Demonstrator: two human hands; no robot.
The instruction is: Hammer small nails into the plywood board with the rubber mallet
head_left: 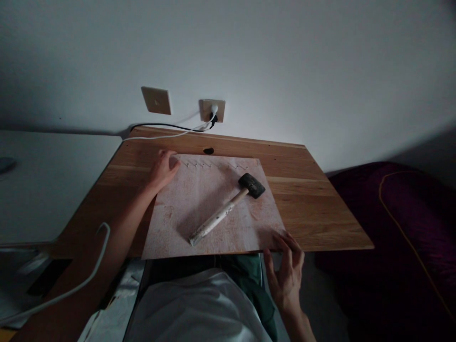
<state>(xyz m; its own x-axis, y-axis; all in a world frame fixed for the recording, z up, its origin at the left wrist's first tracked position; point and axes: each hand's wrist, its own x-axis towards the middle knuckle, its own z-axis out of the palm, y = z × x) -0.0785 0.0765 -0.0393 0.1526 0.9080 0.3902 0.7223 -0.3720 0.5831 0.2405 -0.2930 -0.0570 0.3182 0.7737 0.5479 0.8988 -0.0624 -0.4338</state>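
A flat wooden board (171,213) with a pale, worn face lies on the wooden desk, its near edge at the desk's front. My left hand (166,170) grips the board's far left corner, fingers curled at the edge. At the near right corner, my right hand (286,270) holds the board, fingertips on top and thumb by the front edge. A mallet (217,213) with a black head and a pale, paint-worn handle rests diagonally on the board, untouched. Several thin nails (203,165) stand in a row along the board's far side.
The wooden desk (313,209) meets the wall, with a cable hole (208,151) behind the board. White and black cables (171,135) run to a wall socket (212,110). A white surface (53,185) adjoins at left; purple fabric (402,228) lies at right. A white cable (94,273) crosses near my left forearm.
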